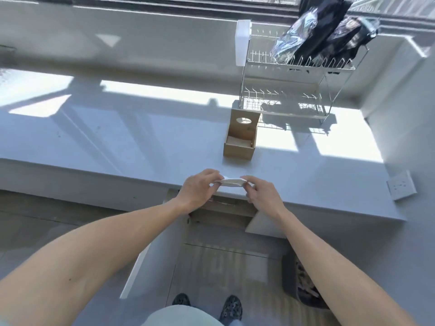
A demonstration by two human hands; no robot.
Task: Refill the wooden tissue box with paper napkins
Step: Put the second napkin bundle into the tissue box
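Note:
A small wooden tissue box stands on the white counter, its lid with an oval hole tipped up and back. The inside shows bare wood. Nearer the counter's front edge, both my hands hold a thin stack of white paper napkins between them. My left hand pinches the stack's left end, and my right hand pinches its right end. The stack hovers just above the counter, in front of the box.
A two-tier wire dish rack with dark plastic bags on top stands behind the box at the right. Below the counter edge a cabinet door hangs ajar. A dark bin sits on the floor at right, a wall socket on the right wall.

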